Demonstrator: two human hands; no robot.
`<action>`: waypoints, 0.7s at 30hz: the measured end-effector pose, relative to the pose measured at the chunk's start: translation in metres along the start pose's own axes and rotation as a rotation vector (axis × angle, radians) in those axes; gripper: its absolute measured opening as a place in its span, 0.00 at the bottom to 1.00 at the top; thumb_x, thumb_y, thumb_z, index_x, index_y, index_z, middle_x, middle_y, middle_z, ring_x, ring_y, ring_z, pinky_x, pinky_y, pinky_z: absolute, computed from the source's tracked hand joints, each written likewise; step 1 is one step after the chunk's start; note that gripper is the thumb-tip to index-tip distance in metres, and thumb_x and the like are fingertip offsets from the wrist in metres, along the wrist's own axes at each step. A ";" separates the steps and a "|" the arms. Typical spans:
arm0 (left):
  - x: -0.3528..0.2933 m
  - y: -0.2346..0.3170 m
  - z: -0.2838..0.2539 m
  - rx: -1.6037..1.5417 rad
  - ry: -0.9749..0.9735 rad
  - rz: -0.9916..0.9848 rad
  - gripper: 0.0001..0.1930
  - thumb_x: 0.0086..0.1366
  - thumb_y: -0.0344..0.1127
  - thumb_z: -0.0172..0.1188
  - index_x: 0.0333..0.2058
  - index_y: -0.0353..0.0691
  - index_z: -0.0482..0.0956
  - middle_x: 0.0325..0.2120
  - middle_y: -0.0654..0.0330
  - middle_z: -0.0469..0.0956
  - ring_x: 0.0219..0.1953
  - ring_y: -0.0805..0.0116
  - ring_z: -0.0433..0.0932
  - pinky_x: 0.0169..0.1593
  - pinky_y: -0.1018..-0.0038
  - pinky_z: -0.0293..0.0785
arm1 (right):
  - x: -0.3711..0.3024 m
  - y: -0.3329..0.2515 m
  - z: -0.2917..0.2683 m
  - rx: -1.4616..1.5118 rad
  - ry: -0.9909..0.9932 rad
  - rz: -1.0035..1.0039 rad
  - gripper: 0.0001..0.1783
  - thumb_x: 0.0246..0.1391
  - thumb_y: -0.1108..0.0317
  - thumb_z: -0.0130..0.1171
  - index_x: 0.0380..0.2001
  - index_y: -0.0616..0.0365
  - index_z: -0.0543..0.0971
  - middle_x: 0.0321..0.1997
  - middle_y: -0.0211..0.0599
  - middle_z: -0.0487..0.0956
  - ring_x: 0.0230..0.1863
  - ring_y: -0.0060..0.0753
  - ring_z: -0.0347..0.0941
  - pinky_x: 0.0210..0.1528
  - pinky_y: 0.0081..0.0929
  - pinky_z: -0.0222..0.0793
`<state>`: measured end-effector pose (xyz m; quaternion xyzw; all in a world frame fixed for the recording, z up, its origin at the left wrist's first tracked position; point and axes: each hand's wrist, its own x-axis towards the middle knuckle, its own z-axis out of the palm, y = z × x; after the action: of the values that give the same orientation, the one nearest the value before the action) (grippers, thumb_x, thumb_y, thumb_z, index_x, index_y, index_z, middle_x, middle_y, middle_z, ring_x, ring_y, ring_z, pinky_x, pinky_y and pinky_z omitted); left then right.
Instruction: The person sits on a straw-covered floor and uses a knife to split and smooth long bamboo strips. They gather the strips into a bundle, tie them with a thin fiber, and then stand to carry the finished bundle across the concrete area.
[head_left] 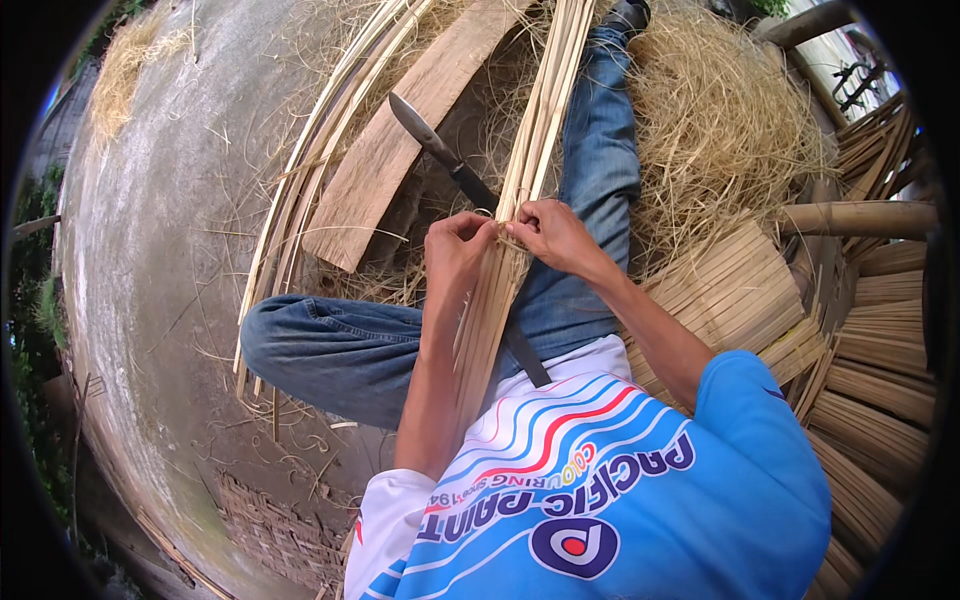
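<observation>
A long bundle of split bamboo strips [533, 130] lies over my lap, running from my waist to past my feet. My left hand [460, 248] is closed in a pinch at the bundle's left edge. From the other side my right hand [553, 236] pinches too, its fingertips close to the left ones. Between them a thin bamboo strip [503, 226] crosses the bundle; its ends are mostly hidden by my fingers. Just beyond my left hand is a knife [430, 138] with a black handle, its blade over a wooden board [370, 185].
More long bamboo strips [305, 175] lie left of the board. A heap of fine shavings [715, 130] spreads beyond my right leg. Flat bundles of strips [735, 290] sit by my right elbow, near a bamboo pole [860, 219]. A woven piece [275, 525] rests on the concrete floor [150, 260].
</observation>
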<state>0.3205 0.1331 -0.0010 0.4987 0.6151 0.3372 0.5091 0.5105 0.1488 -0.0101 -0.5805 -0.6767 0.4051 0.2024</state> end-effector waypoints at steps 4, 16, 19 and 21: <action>0.008 0.012 -0.006 0.214 -0.094 0.082 0.12 0.61 0.36 0.68 0.36 0.31 0.87 0.26 0.57 0.85 0.29 0.76 0.81 0.36 0.75 0.75 | -0.015 0.001 0.007 0.084 0.007 0.079 0.20 0.54 0.57 0.65 0.22 0.66 0.78 0.16 0.44 0.73 0.19 0.38 0.70 0.26 0.38 0.64; -0.001 -0.015 -0.003 -0.147 -0.040 -0.037 0.14 0.66 0.37 0.66 0.40 0.28 0.86 0.30 0.60 0.85 0.31 0.77 0.80 0.40 0.77 0.77 | -0.005 0.001 -0.001 0.085 0.044 0.027 0.20 0.53 0.55 0.66 0.26 0.66 0.82 0.18 0.46 0.77 0.21 0.40 0.76 0.27 0.38 0.68; 0.000 -0.012 -0.001 -0.087 -0.033 -0.026 0.14 0.65 0.36 0.67 0.40 0.29 0.86 0.29 0.60 0.85 0.30 0.77 0.80 0.39 0.78 0.77 | -0.006 0.005 0.003 0.075 0.033 0.035 0.20 0.54 0.55 0.65 0.26 0.66 0.82 0.17 0.47 0.75 0.21 0.41 0.75 0.27 0.39 0.67; 0.001 -0.004 -0.003 0.020 -0.047 -0.037 0.13 0.64 0.36 0.67 0.40 0.29 0.86 0.28 0.60 0.85 0.30 0.78 0.80 0.38 0.77 0.77 | -0.010 0.005 0.006 0.088 0.036 0.044 0.20 0.55 0.56 0.65 0.26 0.66 0.82 0.16 0.43 0.74 0.20 0.35 0.71 0.26 0.36 0.65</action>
<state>0.3162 0.1337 -0.0041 0.4999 0.6154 0.3096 0.5249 0.5115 0.1379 -0.0155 -0.5932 -0.6413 0.4284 0.2311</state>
